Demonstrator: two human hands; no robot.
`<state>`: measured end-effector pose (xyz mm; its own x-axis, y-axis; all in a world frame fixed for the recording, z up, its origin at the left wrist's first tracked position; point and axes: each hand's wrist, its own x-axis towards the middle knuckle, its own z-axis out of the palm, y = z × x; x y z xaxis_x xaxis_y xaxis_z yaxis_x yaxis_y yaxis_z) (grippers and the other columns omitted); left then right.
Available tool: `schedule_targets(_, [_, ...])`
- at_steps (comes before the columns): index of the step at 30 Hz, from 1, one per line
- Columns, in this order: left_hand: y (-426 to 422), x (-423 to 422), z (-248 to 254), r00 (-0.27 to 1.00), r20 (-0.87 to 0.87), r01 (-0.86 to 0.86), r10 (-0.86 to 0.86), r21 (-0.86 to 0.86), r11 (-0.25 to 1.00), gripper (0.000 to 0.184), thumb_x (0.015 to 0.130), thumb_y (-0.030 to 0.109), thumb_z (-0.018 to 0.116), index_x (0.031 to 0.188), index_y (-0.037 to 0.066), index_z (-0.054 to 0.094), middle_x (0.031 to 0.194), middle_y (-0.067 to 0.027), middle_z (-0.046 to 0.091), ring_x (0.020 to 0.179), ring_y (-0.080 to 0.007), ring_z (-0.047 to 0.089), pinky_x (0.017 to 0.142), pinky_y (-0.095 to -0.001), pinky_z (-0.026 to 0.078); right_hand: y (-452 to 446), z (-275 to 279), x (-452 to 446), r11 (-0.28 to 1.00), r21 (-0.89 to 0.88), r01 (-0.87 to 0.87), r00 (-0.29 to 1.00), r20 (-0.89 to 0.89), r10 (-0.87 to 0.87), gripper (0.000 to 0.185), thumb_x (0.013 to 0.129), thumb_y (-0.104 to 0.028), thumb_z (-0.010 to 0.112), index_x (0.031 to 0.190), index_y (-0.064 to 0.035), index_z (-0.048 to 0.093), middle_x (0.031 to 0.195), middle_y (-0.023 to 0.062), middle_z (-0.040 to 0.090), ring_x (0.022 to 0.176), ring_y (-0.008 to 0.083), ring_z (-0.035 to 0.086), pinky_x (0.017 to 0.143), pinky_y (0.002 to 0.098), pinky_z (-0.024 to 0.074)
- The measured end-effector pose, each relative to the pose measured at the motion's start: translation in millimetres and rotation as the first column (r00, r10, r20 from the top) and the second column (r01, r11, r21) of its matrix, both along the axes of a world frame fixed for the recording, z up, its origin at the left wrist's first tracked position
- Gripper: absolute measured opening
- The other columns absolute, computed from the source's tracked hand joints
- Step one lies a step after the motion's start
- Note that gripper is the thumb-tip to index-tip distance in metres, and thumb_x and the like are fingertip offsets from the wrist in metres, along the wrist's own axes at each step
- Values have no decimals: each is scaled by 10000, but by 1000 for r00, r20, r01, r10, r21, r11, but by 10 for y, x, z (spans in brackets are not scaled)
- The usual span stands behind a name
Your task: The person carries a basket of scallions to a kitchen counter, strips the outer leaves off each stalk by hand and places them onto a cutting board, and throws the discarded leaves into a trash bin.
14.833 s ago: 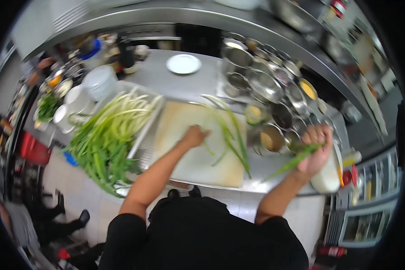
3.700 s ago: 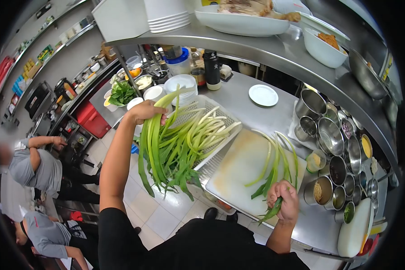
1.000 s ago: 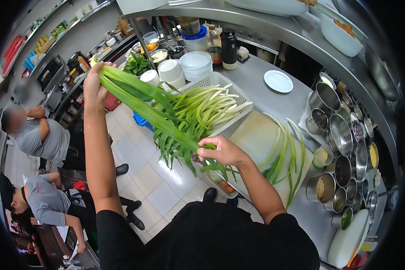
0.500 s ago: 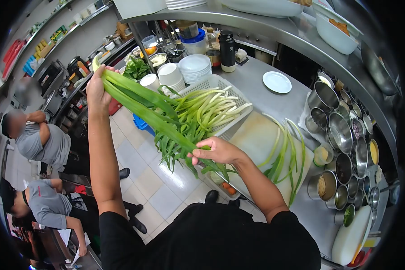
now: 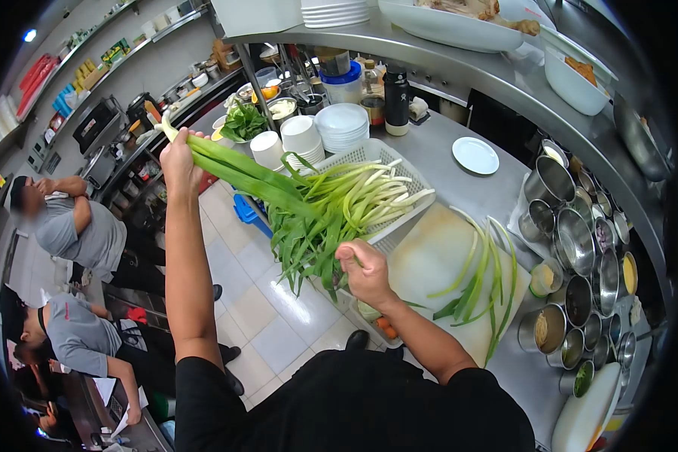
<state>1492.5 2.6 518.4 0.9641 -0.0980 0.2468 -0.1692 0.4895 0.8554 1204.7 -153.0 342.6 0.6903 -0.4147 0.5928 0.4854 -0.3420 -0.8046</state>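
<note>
My left hand [image 5: 179, 164] is wrapped round a thick leek [image 5: 241, 177] just below its pale end, holding it up at the left. Its broad green leaves slope down over a white plastic basket [image 5: 422, 197] of spring onions [image 5: 377, 188]. My right hand [image 5: 365, 271] is closed in front of the hanging green leaves [image 5: 301, 245]; what lies inside its fingers is hidden. A thin green tip shows beside that wrist. To the right, a few loose spring onions [image 5: 471, 279] lie on a worn white cutting board [image 5: 422, 256].
Stacked bowls [image 5: 300, 135], a black bottle [image 5: 396, 102] and a white plate [image 5: 475, 155] stand on the steel counter. Several metal containers [image 5: 576, 248] crowd the right side. A steel shelf [image 5: 429, 53] overhangs the back. Two people in grey shirts [image 5: 83, 226] are at the left.
My right hand has closed further and moved slightly right; the long leaf it gripped no longer stretches between my hands. My left hand still holds the leek. The view has shifted slightly.
</note>
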Motion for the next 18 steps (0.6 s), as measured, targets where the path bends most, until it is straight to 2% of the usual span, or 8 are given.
schedule_targets(2, [40, 10, 56, 1000, -14, 14, -14, -18, 1000, 147, 924, 102, 494, 877, -37, 486, 805, -126, 534, 749, -233, 574, 735, -419, 526, -43, -78, -13, 967, 255, -7, 1000, -4, 8, 228, 941, -214, 538, 861, -5, 579, 698, 17, 551, 597, 90, 506, 549, 232, 409])
schedule_targets(3, [58, 14, 79, 1000, -9, 17, -17, -17, 1000, 147, 924, 102, 494, 877, -37, 486, 805, -126, 534, 749, -233, 574, 735, -419, 526, -117, -112, 12, 967, 255, -6, 1000, 0, 6, 228, 941, -214, 538, 861, -5, 579, 698, 17, 551, 597, 90, 506, 549, 232, 409])
schedule_targets(5, [73, -5, 117, 976, -35, 216, -216, -6, 976, 144, 920, 95, 502, 896, -47, 492, 814, -126, 536, 760, -230, 578, 773, -427, 530, -268, -89, 73, 928, 370, 41, 987, -160, 20, 228, 920, -233, 578, 862, -12, 582, 726, 11, 565, 599, 81, 505, 546, 227, 412])
schedule_targets(6, [57, -30, 125, 965, -32, 261, -260, 8, 965, 152, 919, 101, 508, 899, -50, 499, 819, -127, 545, 764, -229, 589, 799, -411, 532, -353, -8, 90, 983, 142, 113, 988, -124, -96, 236, 899, -249, 610, 884, -13, 595, 731, 10, 576, 611, 70, 516, 539, 213, 411])
schedule_targets(7, [24, -98, 156, 964, -34, 265, -264, 10, 964, 152, 919, 101, 508, 899, -50, 499, 819, -127, 545, 764, -229, 589, 799, -411, 532, -378, 85, 114, 982, 145, 118, 987, -126, -100, 236, 899, -249, 610, 884, -13, 595, 731, 10, 576, 611, 70, 516, 539, 213, 411])
schedule_targets(9, [-72, -250, 221, 946, -13, 324, -324, 54, 945, 166, 924, 117, 507, 885, -44, 505, 827, -127, 557, 764, -229, 600, 790, -381, 535, -369, 251, 195, 943, 312, -117, 960, -206, 187, 235, 904, -243, 601, 929, -9, 612, 800, 21, 592, 637, 68, 530, 548, 208, 429])
schedule_targets(13, [-211, -378, 271, 923, -4, 383, -384, 51, 922, 179, 927, 132, 503, 877, -40, 510, 817, -126, 564, 749, -236, 608, 769, -360, 539, -344, 397, 441, 919, 312, -242, 964, -28, 263, 259, 911, -234, 588, 1027, -5, 620, 987, 50, 584, 673, 62, 537, 583, 212, 467])
schedule_targets(18, [-322, -509, 279, 936, 8, 350, -353, 105, 931, 177, 928, 135, 500, 870, -32, 505, 787, -124, 565, 702, -241, 611, 712, -350, 550, -464, 467, 492, 864, 330, -380, 854, -235, 465, 335, 915, -315, 575, 1059, -15, 617, 864, 20, 620, 690, 65, 536, 602, 206, 447])
